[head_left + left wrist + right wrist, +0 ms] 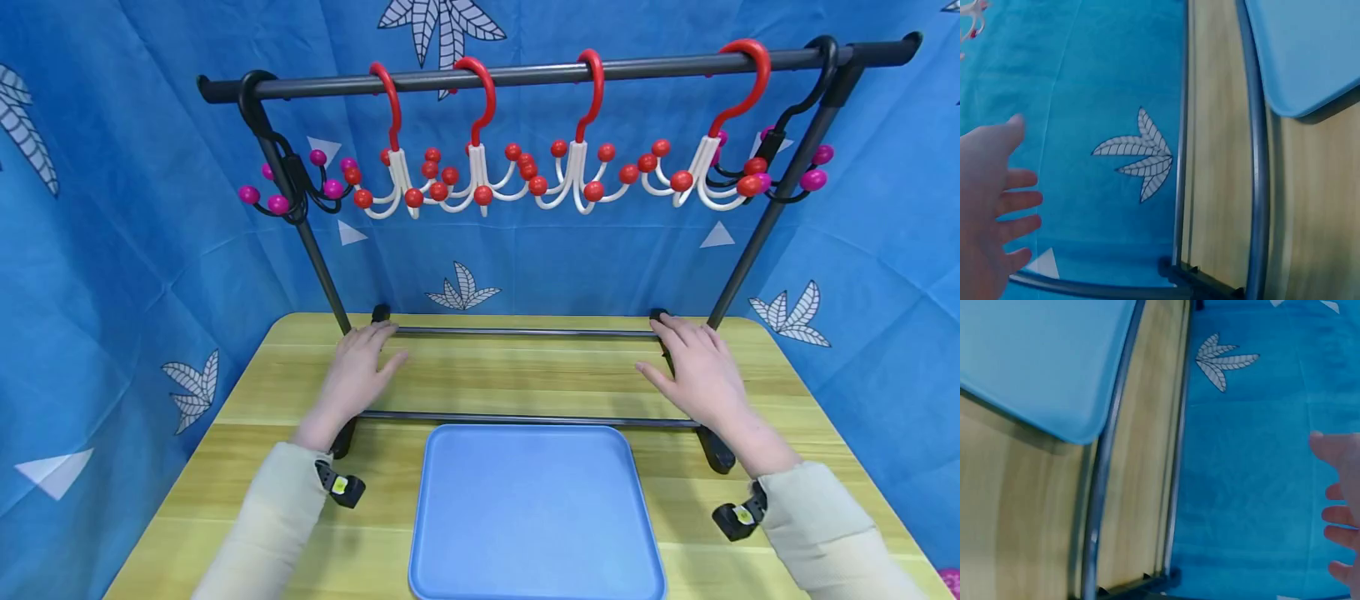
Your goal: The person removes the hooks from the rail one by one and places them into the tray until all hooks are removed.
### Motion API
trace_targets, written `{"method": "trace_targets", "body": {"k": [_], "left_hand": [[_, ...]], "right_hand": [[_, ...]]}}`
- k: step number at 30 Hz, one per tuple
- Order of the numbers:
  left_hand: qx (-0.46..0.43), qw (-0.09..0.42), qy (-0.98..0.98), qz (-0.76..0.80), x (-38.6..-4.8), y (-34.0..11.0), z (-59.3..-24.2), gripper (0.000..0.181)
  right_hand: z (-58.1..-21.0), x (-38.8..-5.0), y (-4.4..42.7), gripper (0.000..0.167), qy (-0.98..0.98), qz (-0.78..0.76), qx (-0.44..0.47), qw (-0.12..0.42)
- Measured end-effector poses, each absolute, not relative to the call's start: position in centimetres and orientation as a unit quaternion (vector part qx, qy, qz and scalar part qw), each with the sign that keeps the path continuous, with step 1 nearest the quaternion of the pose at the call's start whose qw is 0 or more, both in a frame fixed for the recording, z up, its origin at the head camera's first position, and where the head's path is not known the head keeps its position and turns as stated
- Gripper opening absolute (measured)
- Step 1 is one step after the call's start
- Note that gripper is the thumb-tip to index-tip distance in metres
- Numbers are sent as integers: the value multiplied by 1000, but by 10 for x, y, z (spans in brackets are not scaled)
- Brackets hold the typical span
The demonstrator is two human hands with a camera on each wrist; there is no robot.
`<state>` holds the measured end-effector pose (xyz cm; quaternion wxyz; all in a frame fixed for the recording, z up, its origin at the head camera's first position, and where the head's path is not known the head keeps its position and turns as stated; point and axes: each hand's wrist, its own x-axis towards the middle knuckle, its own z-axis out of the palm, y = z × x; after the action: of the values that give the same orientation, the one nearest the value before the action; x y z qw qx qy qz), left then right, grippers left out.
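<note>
My left hand (355, 373) is held out with its fingers extended, over the left foot of a black metal rack (525, 75); it holds nothing. On the other side my right hand (701, 371) reaches over the rack's right foot (716, 450), fingers extended and thumb apart, also empty. Both wrist views show only part of each hand, seen against blue cloth. From the rack's top bar hang several white claw hooks (478, 167) with red tops and red ball tips. A black hook with pink balls (296, 179) hangs at the left end, another black hook (772, 150) at the right.
A blue tray (532, 517) lies on the wooden table (247, 483) in front of the rack. Two low crossbars, a front bar (525, 418) and a rear bar (525, 332), join the rack's feet. Blue patterned cloth (150, 250) surrounds the table's back and sides.
</note>
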<state>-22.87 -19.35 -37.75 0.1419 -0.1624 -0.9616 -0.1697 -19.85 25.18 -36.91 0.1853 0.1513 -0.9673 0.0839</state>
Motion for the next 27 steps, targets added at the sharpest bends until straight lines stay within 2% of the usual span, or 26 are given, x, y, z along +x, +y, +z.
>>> {"method": "trace_targets", "body": {"k": [5, 10, 15, 18, 23, 27], "left_hand": [[-92, 188, -940, -270, -232, -207, -364, 42], [-30, 239, -910, -339, -240, -220, -353, 31], [17, 294, -873, -389, -249, -228, -343, 28], [39, 320, -858, -401, -254, -230, -335, 28], [56, 330, -843, -421, -262, -230, -322, 33], [60, 337, -836, -428, -265, -232, -315, 36]], "right_hand": [[-352, -200, 258, 43, -958, 113, 135, 228], [-335, -203, 268, 31, -952, 124, 106, 257], [-320, -207, 279, 26, -938, 140, 82, 307], [-311, -208, 286, 24, -918, 146, 81, 359], [-285, -210, 294, 26, -881, 157, 71, 440], [-261, -213, 295, 33, -860, 165, 52, 480]]}}
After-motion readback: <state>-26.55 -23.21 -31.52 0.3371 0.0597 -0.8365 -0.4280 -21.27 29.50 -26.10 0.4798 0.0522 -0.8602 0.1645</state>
